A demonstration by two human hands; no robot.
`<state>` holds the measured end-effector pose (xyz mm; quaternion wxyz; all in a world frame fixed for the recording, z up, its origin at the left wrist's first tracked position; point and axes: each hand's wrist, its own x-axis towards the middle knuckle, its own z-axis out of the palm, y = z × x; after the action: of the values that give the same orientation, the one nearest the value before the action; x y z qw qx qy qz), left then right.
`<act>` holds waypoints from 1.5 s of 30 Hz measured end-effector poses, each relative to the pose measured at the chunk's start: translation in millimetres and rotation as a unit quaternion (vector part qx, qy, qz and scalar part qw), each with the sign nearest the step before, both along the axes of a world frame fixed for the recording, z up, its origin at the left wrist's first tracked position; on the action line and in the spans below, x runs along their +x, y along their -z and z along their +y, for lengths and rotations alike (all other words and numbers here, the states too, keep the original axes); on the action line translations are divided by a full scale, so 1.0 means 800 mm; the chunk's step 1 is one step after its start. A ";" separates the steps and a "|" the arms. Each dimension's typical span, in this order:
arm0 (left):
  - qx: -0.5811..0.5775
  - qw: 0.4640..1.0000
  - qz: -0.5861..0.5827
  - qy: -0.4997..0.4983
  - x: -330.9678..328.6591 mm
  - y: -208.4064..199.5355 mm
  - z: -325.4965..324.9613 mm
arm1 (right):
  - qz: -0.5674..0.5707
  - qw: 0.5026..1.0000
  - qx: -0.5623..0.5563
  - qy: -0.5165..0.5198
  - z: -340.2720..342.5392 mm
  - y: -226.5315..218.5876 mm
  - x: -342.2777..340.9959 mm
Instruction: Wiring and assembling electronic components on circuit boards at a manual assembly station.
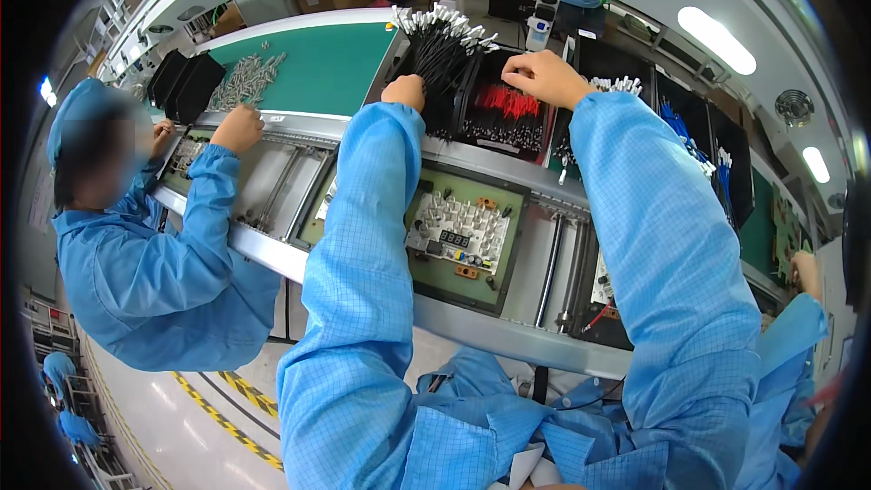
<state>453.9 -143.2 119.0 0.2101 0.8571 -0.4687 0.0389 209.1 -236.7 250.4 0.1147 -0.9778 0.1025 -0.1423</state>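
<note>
The left hand (405,92) curls beside black connector wires (439,63), lying near-to-far, white ends far; the right hand (547,79) points left over red wires (510,102). Both grips: cannot tell.

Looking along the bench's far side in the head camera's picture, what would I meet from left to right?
Black plastic bins, a loose pile of small silvery parts, a bundle of black wires with white tips, thin red wires, blue wires.

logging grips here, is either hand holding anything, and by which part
Can't tell: the left hand is at the black wires, the right hand over the red wires; any hold is unclear.
</note>
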 end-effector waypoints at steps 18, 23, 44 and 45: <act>-0.272 0.878 0.296 0.261 -0.012 -0.194 0.115 | -0.057 0.995 0.073 -0.044 0.020 -0.037 0.013; -0.340 0.818 0.315 0.340 -0.065 -0.196 0.182 | -0.081 0.981 0.037 -0.173 0.091 -0.063 0.040; -0.545 0.729 0.342 0.233 -0.120 -0.119 0.331 | -0.083 0.951 0.103 -0.280 0.263 -0.043 0.072; -0.549 0.727 0.345 0.227 -0.116 -0.112 0.337 | -0.128 0.939 0.102 -0.304 0.267 -0.039 0.076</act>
<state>361.2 126.7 208.9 0.7936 0.4147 -0.4414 -0.0581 270.1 -23.1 281.9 0.2642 -0.9188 -0.2008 -0.2135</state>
